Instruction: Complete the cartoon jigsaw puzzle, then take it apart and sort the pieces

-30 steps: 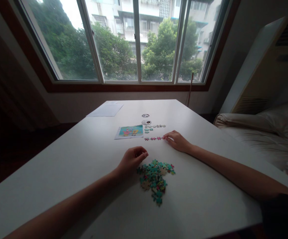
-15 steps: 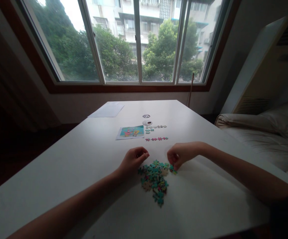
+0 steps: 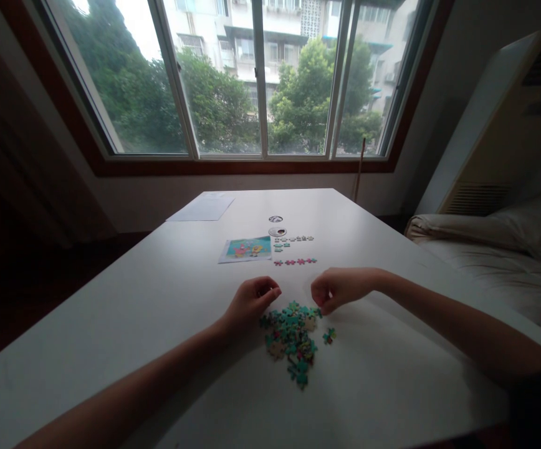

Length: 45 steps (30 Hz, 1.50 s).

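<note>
In the lower centre of the frame we see the pile of puzzle pieces (image 3: pixel 293 340), its upper-right edge at the fingertips of our right hand (image 3: pixel 337 290), which curl nearly together, though we cannot tell whether they grip anything. Just below them lies a stray piece or two (image 3: pixel 330 337), while our left hand (image 3: pixel 253 297) rests loosely curled beside the pile's upper left, its grip hidden from us.

Rm dim | daylight thru window (image 3: pixel 226 109) | sky (image 3: pixel 143 28) blown out | sheen far end, table (image 3: pixel 298 204) | edges stretched, corners dk
</note>
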Tool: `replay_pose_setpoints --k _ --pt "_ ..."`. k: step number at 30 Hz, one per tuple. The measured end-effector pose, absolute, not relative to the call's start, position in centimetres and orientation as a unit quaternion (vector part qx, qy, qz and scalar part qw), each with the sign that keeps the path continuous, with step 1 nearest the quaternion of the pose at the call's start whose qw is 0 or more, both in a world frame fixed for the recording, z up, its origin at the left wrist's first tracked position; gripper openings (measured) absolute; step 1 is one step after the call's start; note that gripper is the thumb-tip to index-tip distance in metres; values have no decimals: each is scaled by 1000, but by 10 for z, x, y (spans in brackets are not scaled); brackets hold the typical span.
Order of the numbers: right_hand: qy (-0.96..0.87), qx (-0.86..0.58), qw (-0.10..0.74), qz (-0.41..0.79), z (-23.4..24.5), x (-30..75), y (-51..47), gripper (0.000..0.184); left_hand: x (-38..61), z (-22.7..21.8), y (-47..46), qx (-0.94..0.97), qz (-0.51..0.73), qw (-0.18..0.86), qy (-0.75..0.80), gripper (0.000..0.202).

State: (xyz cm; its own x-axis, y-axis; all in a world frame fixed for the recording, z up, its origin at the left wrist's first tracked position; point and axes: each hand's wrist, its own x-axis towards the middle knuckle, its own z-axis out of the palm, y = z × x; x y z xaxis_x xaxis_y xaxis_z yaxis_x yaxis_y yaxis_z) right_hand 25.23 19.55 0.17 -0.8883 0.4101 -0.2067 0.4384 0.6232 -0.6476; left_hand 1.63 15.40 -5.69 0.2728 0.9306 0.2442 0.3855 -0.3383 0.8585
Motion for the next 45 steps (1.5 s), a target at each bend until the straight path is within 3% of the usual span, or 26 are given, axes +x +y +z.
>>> replay_pose_setpoints --k 7,14,19,25,34,45 --pt "865 279 -198 -368 -6 232 186 22 20 -49 143 761 342 346 428 25" --pt "861 294 -252 -331 -23 219 172 21 24 -50 137 765 340 346 425 25" --pt "868 307 -327 -211 -23 221 173 14 21 -50 144 729 393 347 439 25" --pt "904 254 -336 -76 -29 225 175 16 21 -51 147 705 414 378 434 27" --pt "921 224 -318 12 -28 225 171 17 23 -49 145 716 403 371 434 27" --pt "865 292 -401 75 -27 254 220 16 14 -57 156 695 414 346 474 25"
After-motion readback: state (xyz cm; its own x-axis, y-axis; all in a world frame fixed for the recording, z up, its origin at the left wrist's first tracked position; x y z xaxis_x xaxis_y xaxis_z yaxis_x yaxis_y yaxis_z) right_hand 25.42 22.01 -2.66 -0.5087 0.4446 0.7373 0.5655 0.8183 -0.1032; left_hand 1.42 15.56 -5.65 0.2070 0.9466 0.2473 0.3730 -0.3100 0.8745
